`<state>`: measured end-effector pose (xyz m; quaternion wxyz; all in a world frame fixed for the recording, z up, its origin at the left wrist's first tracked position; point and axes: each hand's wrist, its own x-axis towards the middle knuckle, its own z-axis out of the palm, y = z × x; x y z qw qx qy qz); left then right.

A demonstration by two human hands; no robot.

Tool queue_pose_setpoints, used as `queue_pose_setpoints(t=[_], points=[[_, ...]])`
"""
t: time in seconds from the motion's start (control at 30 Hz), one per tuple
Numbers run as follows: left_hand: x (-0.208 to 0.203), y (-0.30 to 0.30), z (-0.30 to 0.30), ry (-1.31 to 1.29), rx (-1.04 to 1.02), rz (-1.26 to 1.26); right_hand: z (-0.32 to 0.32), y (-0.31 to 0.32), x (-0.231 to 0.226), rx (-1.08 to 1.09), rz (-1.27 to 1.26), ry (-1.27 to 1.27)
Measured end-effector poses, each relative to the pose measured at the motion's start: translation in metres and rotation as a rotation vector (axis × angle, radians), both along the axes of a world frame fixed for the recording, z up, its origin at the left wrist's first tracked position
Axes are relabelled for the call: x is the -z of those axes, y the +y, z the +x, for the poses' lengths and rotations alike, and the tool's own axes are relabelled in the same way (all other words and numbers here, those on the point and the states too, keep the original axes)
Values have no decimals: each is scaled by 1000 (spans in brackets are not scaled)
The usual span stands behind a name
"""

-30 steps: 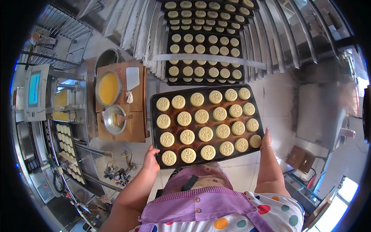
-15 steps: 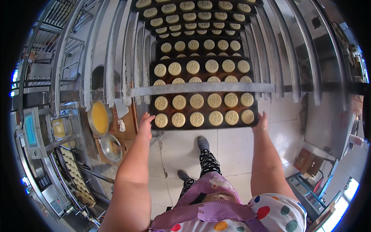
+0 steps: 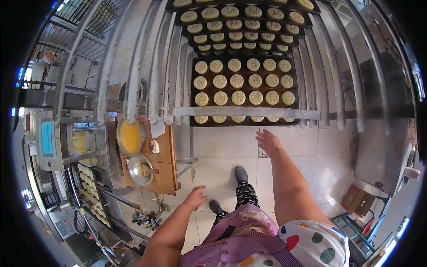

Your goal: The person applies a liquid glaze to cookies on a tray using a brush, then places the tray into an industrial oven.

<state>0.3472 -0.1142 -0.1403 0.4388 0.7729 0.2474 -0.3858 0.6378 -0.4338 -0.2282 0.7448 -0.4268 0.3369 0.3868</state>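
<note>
A dark baking tray point(image 3: 247, 90) sits on a rack, lined with rows of round, pale, patterned mooncakes point(image 3: 238, 98). A flat metal bar point(image 3: 249, 111) of the rack crosses above its near rows. Just short of the tray's near edge, apart from it, my right hand point(image 3: 268, 142) is open with fingers spread, a thin bracelet at the wrist. My left hand point(image 3: 195, 198) is lower and to the left, over the floor beside my legs. Its fingers are loosely bent and apart, holding nothing.
More mooncake trays point(image 3: 231, 24) are stacked beyond. Metal rack rails point(image 3: 318, 80) run along both sides. At left, a bowl of yellow liquid point(image 3: 132, 137) and a metal bowl with a brush point(image 3: 140, 170) stand on cardboard point(image 3: 165, 151). A machine with a screen point(image 3: 46, 138) is farther left.
Both hands have let go of the tray. It now sits farther into the rack. My left hand has dropped down toward me; my right hand has moved left, clear of the tray's corner.
</note>
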Motion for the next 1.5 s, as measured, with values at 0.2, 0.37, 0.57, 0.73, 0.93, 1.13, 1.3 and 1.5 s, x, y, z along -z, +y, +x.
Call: queue_pose_setpoints(t=[0.2, 0.37, 0.57, 0.73, 0.93, 1.13, 1.3, 1.5], points=[[-5, 22, -122, 84, -152, -5, -101, -25, 67, -486, -281, 54], [-23, 15, -129, -39, -181, -84, -210, -110, 149, -761, -519, -321], [-58, 56, -260, -195, -338, -65, -296, -10, 31, -2587, -803, -1344], [-58, 89, -375, -260, -222, 141, -336, 23, -16, -2283, -854, -1605], [-34, 127, -604, -75, -53, 417, -364, 142, -91, -2304, -542, -1854], [-14, 89, -639, 124, -375, 423, -383, 156, -155, -1745, -865, -1031], [5, 84, -633, -130, -370, 435, -390, 163, -151, -1924, -759, -1185], [-70, 75, -550, -174, -637, 317, -371, 155, -177, -2063, -881, -973]])
